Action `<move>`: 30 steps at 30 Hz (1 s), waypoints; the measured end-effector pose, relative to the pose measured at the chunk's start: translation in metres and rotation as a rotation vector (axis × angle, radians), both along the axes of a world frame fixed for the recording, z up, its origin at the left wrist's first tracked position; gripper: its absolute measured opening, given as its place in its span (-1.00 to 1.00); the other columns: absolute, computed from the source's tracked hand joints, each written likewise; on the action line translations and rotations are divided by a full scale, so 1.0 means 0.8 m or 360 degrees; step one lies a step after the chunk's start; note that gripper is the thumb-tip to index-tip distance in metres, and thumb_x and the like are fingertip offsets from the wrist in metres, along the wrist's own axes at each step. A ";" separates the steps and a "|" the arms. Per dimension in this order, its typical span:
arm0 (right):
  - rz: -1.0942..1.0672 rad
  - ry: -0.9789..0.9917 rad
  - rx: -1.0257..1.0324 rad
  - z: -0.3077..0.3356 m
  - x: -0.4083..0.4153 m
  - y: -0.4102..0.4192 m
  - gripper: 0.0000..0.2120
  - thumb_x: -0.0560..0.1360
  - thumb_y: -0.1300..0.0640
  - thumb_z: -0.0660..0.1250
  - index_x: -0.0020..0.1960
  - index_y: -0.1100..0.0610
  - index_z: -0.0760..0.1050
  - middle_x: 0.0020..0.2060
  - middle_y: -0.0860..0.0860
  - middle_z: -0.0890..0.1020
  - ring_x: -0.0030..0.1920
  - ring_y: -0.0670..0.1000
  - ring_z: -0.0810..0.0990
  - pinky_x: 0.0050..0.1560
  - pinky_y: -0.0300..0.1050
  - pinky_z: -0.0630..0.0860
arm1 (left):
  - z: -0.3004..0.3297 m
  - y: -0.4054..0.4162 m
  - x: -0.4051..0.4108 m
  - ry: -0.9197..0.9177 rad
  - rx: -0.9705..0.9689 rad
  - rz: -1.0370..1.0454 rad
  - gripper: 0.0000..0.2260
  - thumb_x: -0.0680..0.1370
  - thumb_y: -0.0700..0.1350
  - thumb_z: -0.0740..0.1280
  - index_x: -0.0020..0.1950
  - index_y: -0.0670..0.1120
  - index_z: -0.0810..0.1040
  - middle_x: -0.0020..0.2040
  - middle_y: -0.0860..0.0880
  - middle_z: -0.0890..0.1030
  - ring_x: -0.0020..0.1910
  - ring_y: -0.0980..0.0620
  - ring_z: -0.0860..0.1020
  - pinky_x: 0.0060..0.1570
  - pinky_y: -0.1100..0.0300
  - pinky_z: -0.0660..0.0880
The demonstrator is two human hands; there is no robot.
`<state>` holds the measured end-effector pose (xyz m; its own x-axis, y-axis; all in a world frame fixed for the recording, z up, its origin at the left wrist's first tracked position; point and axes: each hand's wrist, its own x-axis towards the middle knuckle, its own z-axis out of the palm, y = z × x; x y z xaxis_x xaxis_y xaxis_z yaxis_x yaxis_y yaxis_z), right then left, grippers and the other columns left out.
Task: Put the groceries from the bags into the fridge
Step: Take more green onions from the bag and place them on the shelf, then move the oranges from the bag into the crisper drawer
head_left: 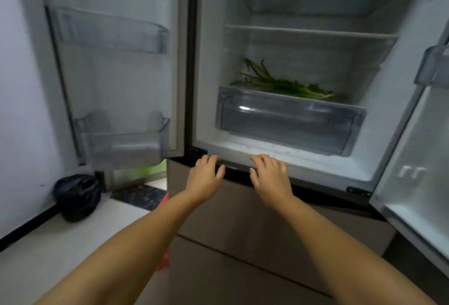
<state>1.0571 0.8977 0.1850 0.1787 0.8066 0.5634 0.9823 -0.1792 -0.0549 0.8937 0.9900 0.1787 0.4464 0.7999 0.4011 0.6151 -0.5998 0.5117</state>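
While both empty hands [239, 177] rest open below, greens [283, 83] lie above the drawer [289, 119].

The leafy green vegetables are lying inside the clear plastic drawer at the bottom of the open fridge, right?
Not quite. The head view shows the leafy green vegetables lying on the shelf above the clear plastic drawer, not inside it; the drawer looks empty.

Leafy greens [284, 83] lie on the fridge shelf [349, 100].
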 end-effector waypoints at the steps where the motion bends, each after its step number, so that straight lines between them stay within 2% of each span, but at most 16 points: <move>1: 0.0031 0.0005 -0.0023 -0.008 -0.012 -0.003 -0.67 0.60 0.04 0.14 0.33 0.06 0.40 0.22 0.01 0.50 0.25 0.07 0.45 0.29 0.03 0.27 | -0.010 -0.005 -0.018 0.0019 -0.0029 0.0034 -0.66 0.61 0.01 0.16 0.34 -0.09 0.39 0.28 -0.11 0.44 0.30 -0.12 0.38 0.22 -0.01 0.36; 6: 0.0148 -0.0022 -0.0088 -0.048 -0.087 -0.003 -0.69 0.55 0.08 0.25 0.27 0.11 0.48 0.15 0.06 0.57 0.15 0.11 0.55 0.22 0.10 0.37 | -0.043 -0.028 -0.127 0.0056 -0.0092 0.0233 -0.66 0.60 0.02 0.15 0.32 -0.10 0.41 0.27 -0.11 0.45 0.27 -0.13 0.42 0.23 -0.03 0.38; 11: 0.0298 0.0039 -0.0136 -0.086 -0.208 -0.002 -0.71 0.43 0.12 0.40 0.14 0.14 0.57 0.01 0.10 0.63 -0.01 0.17 0.63 0.07 0.13 0.47 | -0.065 -0.063 -0.269 0.0174 -0.0112 0.0445 -0.67 0.60 0.02 0.15 0.32 -0.07 0.41 0.25 -0.07 0.46 0.26 -0.09 0.40 0.22 -0.02 0.37; 14: 0.0386 0.0027 -0.0163 -0.104 -0.292 -0.018 -0.73 0.45 0.05 0.25 0.08 0.11 0.57 -0.05 0.07 0.63 -0.07 0.14 0.62 0.01 0.07 0.49 | -0.075 -0.102 -0.359 0.0192 -0.0149 0.0550 -0.65 0.61 0.02 0.13 0.35 -0.07 0.38 0.28 -0.07 0.44 0.28 -0.07 0.40 0.26 0.00 0.37; 16: 0.0461 0.0063 -0.0226 -0.115 -0.352 -0.034 -0.64 0.43 -0.01 0.09 0.04 0.09 0.57 -0.09 0.04 0.62 -0.11 0.12 0.62 -0.04 0.03 0.51 | -0.084 -0.139 -0.422 0.0219 -0.0170 0.0605 -0.64 0.62 0.02 0.13 0.37 -0.08 0.37 0.31 -0.07 0.43 0.29 -0.06 0.40 0.27 0.03 0.37; 18: 0.0591 0.0116 -0.0276 -0.129 -0.417 -0.049 -0.63 0.47 0.00 0.08 0.11 0.10 0.55 -0.02 0.06 0.61 -0.01 0.13 0.61 0.02 0.05 0.47 | -0.094 -0.180 -0.491 0.0293 -0.0189 0.0670 -0.64 0.62 0.02 0.12 0.38 -0.08 0.37 0.32 -0.06 0.42 0.29 -0.05 0.41 0.27 0.04 0.38; 21: 0.0789 0.0151 -0.0376 -0.145 -0.522 -0.067 -0.68 0.57 0.05 0.15 0.28 0.07 0.45 0.18 0.04 0.54 0.20 0.11 0.51 0.22 0.07 0.34 | -0.108 -0.227 -0.606 0.0382 -0.0229 0.0848 -0.64 0.62 0.02 0.12 0.37 -0.07 0.37 0.32 -0.06 0.43 0.29 -0.04 0.41 0.26 0.07 0.35; 25: 0.1086 0.0102 -0.0403 -0.158 -0.651 -0.091 -0.64 0.54 0.01 0.07 0.22 0.08 0.51 0.11 0.05 0.59 0.11 0.11 0.57 0.19 0.08 0.38 | -0.122 -0.266 -0.739 0.0359 -0.0302 0.1139 -0.65 0.62 0.03 0.12 0.35 -0.07 0.39 0.31 -0.06 0.45 0.29 -0.03 0.41 0.25 0.06 0.34; 30: 0.1345 -0.0024 -0.0520 -0.160 -0.780 -0.082 -0.66 0.61 0.02 0.09 0.34 0.04 0.39 0.26 0.00 0.48 0.27 0.04 0.45 0.33 0.00 0.23 | -0.140 -0.294 -0.850 0.0333 -0.0391 0.1355 -0.65 0.62 0.01 0.12 0.36 -0.08 0.39 0.31 -0.06 0.44 0.30 -0.04 0.39 0.26 0.06 0.33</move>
<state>0.4333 0.8319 0.0574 -0.5511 0.7857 0.2811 0.7938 0.5975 -0.1139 0.2133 0.7550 0.0664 -0.2901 0.9447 0.1530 0.8949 0.2110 0.3933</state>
